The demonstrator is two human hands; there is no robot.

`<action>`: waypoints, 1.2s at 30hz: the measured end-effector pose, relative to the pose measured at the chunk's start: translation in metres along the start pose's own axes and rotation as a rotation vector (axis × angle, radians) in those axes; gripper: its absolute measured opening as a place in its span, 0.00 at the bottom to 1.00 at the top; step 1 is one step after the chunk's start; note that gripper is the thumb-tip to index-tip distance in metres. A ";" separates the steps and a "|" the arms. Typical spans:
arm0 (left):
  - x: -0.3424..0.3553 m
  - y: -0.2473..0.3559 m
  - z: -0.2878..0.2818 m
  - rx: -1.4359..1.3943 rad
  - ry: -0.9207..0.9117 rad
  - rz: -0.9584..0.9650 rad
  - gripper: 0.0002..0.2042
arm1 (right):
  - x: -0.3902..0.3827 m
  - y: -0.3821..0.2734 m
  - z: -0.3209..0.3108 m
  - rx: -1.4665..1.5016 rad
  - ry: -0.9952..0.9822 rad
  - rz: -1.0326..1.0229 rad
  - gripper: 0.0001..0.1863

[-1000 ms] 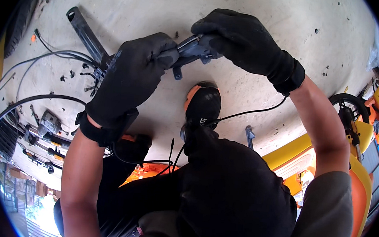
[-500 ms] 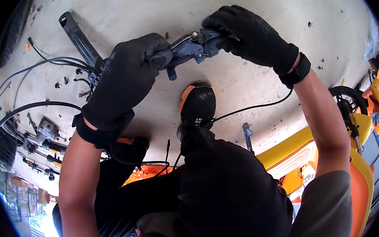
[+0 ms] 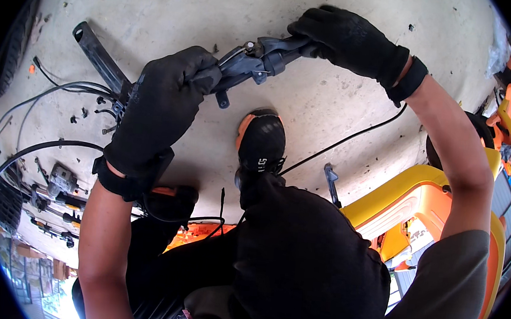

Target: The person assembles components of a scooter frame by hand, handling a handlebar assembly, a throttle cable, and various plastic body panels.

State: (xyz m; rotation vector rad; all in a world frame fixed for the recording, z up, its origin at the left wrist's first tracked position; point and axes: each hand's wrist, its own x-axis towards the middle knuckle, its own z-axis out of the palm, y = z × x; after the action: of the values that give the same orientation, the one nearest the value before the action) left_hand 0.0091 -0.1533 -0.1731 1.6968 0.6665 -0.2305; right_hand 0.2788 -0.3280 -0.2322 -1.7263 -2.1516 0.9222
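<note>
Both hands wear black gloves and grip a dark metal hinged assembly (image 3: pixel 246 66), which has a silver pin, a clamp collar and a tab hanging below. My left hand (image 3: pixel 164 101) is closed round its lower left part, with the fingertips curled at the joint. My right hand (image 3: pixel 350 42) holds the upper right end, its fingers wrapped over the tube. Just left of my left hand a black hollow tube (image 3: pixel 100 57) slants up from a bracket with several dark cables (image 3: pixel 54 89). My left glove hides where these join the held assembly.
My shoe (image 3: pixel 261 142) rests on the concrete floor (image 3: pixel 338 100) among scattered small fasteners. Yellow and orange panels (image 3: pixel 396 206) lie at the right. A small metal bracket (image 3: pixel 332 180), a silver tool (image 3: pixel 62 177) and several dark parts lie lower down. A tire (image 3: pixel 18 45) shows at the far left.
My right hand has moved up and to the right along the assembly, uncovering more of the joint and collar. My left hand has shifted slightly left, still gripping.
</note>
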 end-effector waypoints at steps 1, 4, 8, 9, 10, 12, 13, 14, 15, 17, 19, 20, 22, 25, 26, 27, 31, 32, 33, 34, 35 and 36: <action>0.000 0.002 -0.001 -0.006 -0.012 -0.034 0.07 | -0.005 0.003 0.000 0.017 -0.002 0.008 0.25; 0.002 0.007 -0.006 0.030 -0.069 -0.045 0.08 | -0.009 0.000 -0.001 -0.061 -0.016 0.024 0.27; 0.002 0.010 -0.006 0.027 -0.082 -0.079 0.09 | -0.012 0.005 0.006 -0.045 0.050 0.006 0.26; 0.003 0.011 -0.006 0.035 -0.082 -0.063 0.09 | -0.012 0.005 0.006 -0.032 0.055 0.018 0.24; 0.003 0.011 -0.007 0.044 -0.082 -0.046 0.09 | -0.012 0.006 0.005 -0.019 0.060 0.030 0.22; 0.004 0.009 -0.007 0.037 -0.093 -0.059 0.09 | -0.008 0.007 -0.001 0.026 0.027 0.040 0.23; 0.004 0.008 -0.008 0.034 -0.099 -0.065 0.09 | -0.006 0.007 -0.003 0.048 0.011 0.045 0.25; 0.003 0.008 -0.008 0.037 -0.098 -0.076 0.09 | -0.004 0.011 -0.003 0.051 -0.014 0.038 0.23; 0.003 0.007 -0.008 0.041 -0.097 -0.085 0.09 | -0.004 0.011 -0.005 0.046 -0.013 0.018 0.23; 0.002 0.005 -0.005 0.016 -0.072 -0.073 0.08 | -0.002 0.012 -0.006 0.036 -0.009 -0.029 0.22; 0.001 0.001 0.000 -0.039 -0.024 -0.029 0.07 | 0.004 0.010 -0.013 0.148 -0.066 0.034 0.21; 0.002 0.000 0.000 -0.025 -0.030 -0.021 0.07 | 0.005 0.007 -0.015 0.203 -0.096 0.071 0.20; 0.003 -0.001 -0.001 0.005 -0.041 -0.004 0.07 | 0.005 -0.003 -0.014 0.204 0.030 0.022 0.20; 0.002 0.002 -0.002 -0.016 -0.033 -0.035 0.07 | 0.019 -0.019 -0.011 0.368 0.178 -0.044 0.23; 0.001 0.001 -0.002 -0.011 -0.028 -0.016 0.07 | 0.025 -0.031 -0.009 0.417 0.201 -0.025 0.22; 0.002 0.000 -0.002 -0.004 -0.022 0.004 0.07 | 0.032 -0.039 -0.006 0.466 0.226 -0.006 0.21; 0.005 0.004 -0.007 0.060 -0.011 -0.004 0.09 | 0.041 -0.047 0.009 0.495 0.245 0.032 0.16; 0.006 0.005 -0.008 0.054 -0.015 0.004 0.09 | 0.041 -0.046 0.010 0.479 0.261 0.001 0.15; 0.006 0.005 -0.008 0.047 -0.020 0.013 0.09 | 0.042 -0.043 0.011 0.464 0.277 -0.031 0.14; 0.005 0.004 -0.009 0.040 -0.025 0.021 0.09 | 0.042 -0.042 0.012 0.448 0.292 -0.062 0.14; 0.005 0.004 -0.008 0.046 -0.008 0.032 0.09 | 0.042 -0.042 0.011 0.425 0.276 -0.059 0.14; 0.004 0.005 -0.008 0.051 0.009 0.044 0.09 | 0.043 -0.043 0.009 0.402 0.260 -0.055 0.14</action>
State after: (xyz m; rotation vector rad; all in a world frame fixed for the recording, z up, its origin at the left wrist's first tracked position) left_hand 0.0134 -0.1451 -0.1695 1.7603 0.6339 -0.2109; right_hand 0.2278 -0.2953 -0.2217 -1.4874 -1.7024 0.9739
